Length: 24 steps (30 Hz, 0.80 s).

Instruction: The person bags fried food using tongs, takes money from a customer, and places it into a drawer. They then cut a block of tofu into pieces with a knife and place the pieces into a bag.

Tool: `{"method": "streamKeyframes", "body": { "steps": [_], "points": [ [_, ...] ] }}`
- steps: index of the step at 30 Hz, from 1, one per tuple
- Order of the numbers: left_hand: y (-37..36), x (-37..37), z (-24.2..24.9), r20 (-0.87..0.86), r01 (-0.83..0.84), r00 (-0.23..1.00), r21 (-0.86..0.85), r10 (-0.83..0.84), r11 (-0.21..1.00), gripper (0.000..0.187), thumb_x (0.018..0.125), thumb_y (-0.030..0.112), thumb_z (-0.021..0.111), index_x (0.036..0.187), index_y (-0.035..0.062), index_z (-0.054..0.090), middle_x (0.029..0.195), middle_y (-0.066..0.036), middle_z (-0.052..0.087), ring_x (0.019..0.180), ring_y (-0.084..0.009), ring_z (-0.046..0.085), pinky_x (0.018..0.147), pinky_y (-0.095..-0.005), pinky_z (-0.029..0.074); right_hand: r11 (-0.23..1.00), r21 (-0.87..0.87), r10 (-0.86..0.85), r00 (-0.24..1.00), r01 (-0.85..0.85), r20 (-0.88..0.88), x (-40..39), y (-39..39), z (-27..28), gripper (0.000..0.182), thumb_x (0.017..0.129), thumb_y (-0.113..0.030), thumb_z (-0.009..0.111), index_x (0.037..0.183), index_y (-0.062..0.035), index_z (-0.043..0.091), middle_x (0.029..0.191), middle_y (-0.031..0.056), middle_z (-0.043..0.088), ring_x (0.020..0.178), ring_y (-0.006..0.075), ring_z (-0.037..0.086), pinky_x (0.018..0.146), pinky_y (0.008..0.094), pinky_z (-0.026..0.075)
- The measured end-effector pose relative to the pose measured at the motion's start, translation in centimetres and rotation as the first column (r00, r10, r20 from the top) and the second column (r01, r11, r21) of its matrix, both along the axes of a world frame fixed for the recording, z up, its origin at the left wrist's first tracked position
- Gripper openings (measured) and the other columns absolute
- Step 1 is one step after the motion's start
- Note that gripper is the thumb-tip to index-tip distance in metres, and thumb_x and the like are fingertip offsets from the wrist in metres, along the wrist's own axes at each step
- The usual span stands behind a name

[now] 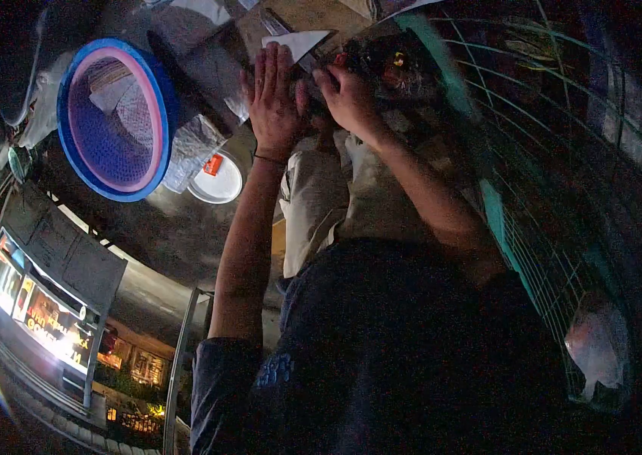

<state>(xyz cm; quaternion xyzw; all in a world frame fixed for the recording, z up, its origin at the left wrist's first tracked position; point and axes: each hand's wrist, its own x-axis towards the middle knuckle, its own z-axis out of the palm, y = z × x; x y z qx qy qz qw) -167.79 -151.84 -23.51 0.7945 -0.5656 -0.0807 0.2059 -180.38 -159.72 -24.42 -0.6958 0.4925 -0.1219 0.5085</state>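
My left hand [274, 106] is flat with its fingers stretched out. Its fingertips touch the lower edge of a white, folded, triangular piece [296, 41], which looks like paper or cloth. A narrow shiny strip, perhaps a blade [272, 21], shows just beyond that piece. To the right, my right hand [351, 105] has its fingers curled in beside the white piece's lower corner. Whatever lies between those fingers is too dark and small to name. Small red and yellow bits [398, 61] show in a dark patch right of this hand.
At the left are a blue basket [70, 155] with a pink one inside, a crumpled clear plastic bag [196, 144] and a round white container [218, 189] with a red label. A green wire mesh [488, 98] runs along the right. A lit sign [51, 322] glows at lower left.
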Motion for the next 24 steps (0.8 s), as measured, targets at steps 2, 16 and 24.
{"method": "streamKeyframes", "body": {
  "steps": [2, 16, 24],
  "points": [
    [-0.1, 0.3, 0.0, -0.049, 0.004, 0.999, -0.014, -0.004, 1.0, 0.06, 0.093, 0.035, 0.046, 0.146, 0.0092, 0.034, 0.151, -0.01, 0.033, 0.14, -0.0291, 0.029, 0.114, -0.0554, 0.013, 1.0, 0.014, 0.017, 1.0, -0.017, -0.018, 1.1, -0.3, -0.8, 0.045, 0.095, -0.038, 0.054, 0.108, 0.0036, 0.063, 0.097, 0.0229, 0.066, 0.092, 0.0368, 0.065, 0.079, 0.0419, 0.049],
    [1.3, -0.5, 0.1, 0.053, -0.084, 0.995, 0.105, 0.079, 0.991, 0.059, 0.093, 0.033, 0.045, 0.148, 0.0128, 0.031, 0.153, -0.007, 0.031, 0.142, -0.0289, 0.024, 0.114, -0.0568, 0.01, 0.995, 0.08, 0.072, 0.992, -0.064, -0.103, -0.8, 2.4, -3.9, 0.044, 0.096, -0.038, 0.051, 0.116, 0.0003, 0.061, 0.098, 0.0235, 0.065, 0.09, 0.0367, 0.064, 0.08, 0.0415, 0.051],
    [1.4, -0.5, -0.1, 0.024, -0.09, 0.996, 0.104, 0.088, 0.99, 0.058, 0.093, 0.031, 0.044, 0.147, 0.0124, 0.033, 0.152, -0.007, 0.032, 0.142, -0.0304, 0.024, 0.113, -0.0581, 0.012, 0.998, 0.06, 0.038, 0.998, -0.035, -0.051, 2.1, 0.4, 0.2, 0.041, 0.095, -0.038, 0.053, 0.101, 0.0018, 0.063, 0.087, 0.0221, 0.066, 0.084, 0.0403, 0.064, 0.075, 0.0437, 0.049]
  ]
}}
